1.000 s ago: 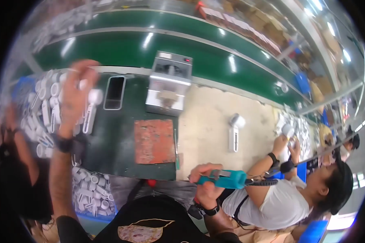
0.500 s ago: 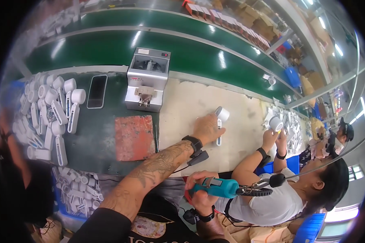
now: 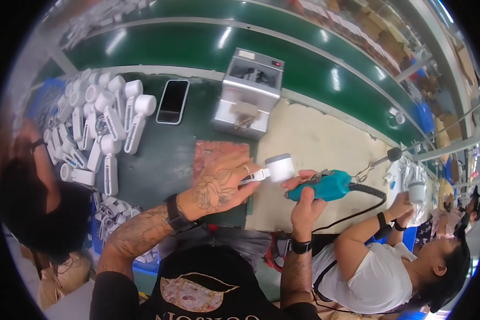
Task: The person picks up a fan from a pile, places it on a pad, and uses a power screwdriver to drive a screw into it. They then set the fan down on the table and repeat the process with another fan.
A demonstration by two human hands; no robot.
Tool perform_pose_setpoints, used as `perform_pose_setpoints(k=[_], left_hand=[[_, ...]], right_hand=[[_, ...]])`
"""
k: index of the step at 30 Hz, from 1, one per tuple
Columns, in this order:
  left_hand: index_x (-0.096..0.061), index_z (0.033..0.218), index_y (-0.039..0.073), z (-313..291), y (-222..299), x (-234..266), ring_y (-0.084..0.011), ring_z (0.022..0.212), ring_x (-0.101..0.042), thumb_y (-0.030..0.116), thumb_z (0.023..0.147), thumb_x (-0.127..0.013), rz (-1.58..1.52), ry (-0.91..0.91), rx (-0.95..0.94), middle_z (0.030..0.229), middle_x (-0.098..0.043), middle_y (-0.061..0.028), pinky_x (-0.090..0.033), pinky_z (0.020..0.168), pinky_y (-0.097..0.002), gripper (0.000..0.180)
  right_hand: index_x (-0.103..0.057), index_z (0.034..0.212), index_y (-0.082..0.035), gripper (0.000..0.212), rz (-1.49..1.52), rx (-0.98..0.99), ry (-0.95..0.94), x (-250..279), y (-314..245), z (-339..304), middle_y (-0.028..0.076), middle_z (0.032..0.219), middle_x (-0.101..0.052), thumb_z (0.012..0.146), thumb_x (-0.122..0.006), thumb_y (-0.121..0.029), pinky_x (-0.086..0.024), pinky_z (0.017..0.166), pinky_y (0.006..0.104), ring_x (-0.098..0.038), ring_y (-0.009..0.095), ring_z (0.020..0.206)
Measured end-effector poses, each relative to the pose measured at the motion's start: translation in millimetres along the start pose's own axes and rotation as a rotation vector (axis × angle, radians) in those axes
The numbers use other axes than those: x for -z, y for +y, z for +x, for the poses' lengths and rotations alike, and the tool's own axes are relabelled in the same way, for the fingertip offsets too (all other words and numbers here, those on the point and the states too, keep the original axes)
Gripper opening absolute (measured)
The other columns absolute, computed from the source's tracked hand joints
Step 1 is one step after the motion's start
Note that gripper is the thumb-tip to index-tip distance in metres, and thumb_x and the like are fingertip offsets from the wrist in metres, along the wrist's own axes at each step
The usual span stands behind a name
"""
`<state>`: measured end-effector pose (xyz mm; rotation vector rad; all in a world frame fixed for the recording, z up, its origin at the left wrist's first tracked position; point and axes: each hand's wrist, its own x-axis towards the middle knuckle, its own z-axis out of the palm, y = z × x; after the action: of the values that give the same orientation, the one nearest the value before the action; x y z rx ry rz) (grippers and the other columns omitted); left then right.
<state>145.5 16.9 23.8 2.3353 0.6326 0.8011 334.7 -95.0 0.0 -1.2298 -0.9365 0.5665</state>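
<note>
The left hand held a white device in closed fingers above the tabletop, its round end toward 3 o'clock. At the device's 4 o'clock, the right hand had its fingers wrapped around a teal driver, tip toward 9 o'clock.
</note>
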Motion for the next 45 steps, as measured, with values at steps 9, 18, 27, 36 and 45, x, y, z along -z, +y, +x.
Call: perform_pose_setpoints(k=[9, 18, 27, 36, 45], left_hand=[[-0.068, 0.112, 0.006, -15, -53, 20, -0.0295, 0.099, -0.057, 0.026, 0.089, -0.067, 0.084, -0.047, -0.009, 0.109, -0.063, -0.0095, -0.046, 0.09, -0.0403, 0.03], [-0.06, 0.129, 0.012, -22, -65, 16, -0.0256, 0.105, -0.053, 0.04, 0.088, -0.066, 0.168, -0.052, -0.059, 0.119, -0.059, -0.0048, -0.042, 0.094, -0.0413, 0.05], [-0.057, 0.131, 0.01, -23, -63, 15, -0.0272, 0.114, -0.05, 0.042, 0.088, -0.064, 0.105, -0.135, 0.002, 0.118, -0.056, -0.0078, -0.038, 0.103, -0.0458, 0.054], [-0.065, 0.123, 0.014, -22, -66, 10, -0.0257, 0.102, -0.054, 0.043, 0.084, -0.07, 0.121, 0.021, -0.017, 0.113, -0.06, -0.0042, -0.043, 0.092, -0.0416, 0.049], [-0.055, 0.135, 0.011, -23, -61, 16, -0.0271, 0.115, -0.05, 0.044, 0.087, -0.064, 0.107, -0.118, 0.051, 0.12, -0.056, -0.0077, -0.038, 0.105, -0.0484, 0.059]], right_hand=[[-0.052, 0.114, 0.003, 0.067, 0.269, 0.169, -0.161, -73, -51, 52, 0.008, 0.072, -0.052, 0.094, -0.055, -0.061, -0.044, 0.061, 0.0314, -0.052, 0.019, 0.064], [-0.056, 0.102, 0.001, 0.038, 0.123, 0.241, -0.098, -154, -15, 124, 0.006, 0.067, -0.055, 0.1, -0.058, -0.037, -0.044, 0.055, 0.0283, -0.056, 0.016, 0.06], [-0.055, 0.098, 0.001, 0.034, 0.133, 0.17, -0.142, -155, -2, 110, 0.006, 0.067, -0.056, 0.101, -0.058, -0.033, -0.044, 0.054, 0.0281, -0.056, 0.015, 0.058], [-0.055, 0.104, 0.004, 0.057, 0.137, 0.068, -0.135, -119, -24, 68, 0.006, 0.068, -0.051, 0.093, -0.064, -0.051, -0.044, 0.054, 0.0307, -0.052, 0.018, 0.058], [-0.052, 0.096, 0.002, 0.052, 0.151, 0.016, -0.149, -119, -10, 62, 0.007, 0.067, -0.051, 0.094, -0.063, -0.048, -0.044, 0.054, 0.0319, -0.052, 0.019, 0.057]])
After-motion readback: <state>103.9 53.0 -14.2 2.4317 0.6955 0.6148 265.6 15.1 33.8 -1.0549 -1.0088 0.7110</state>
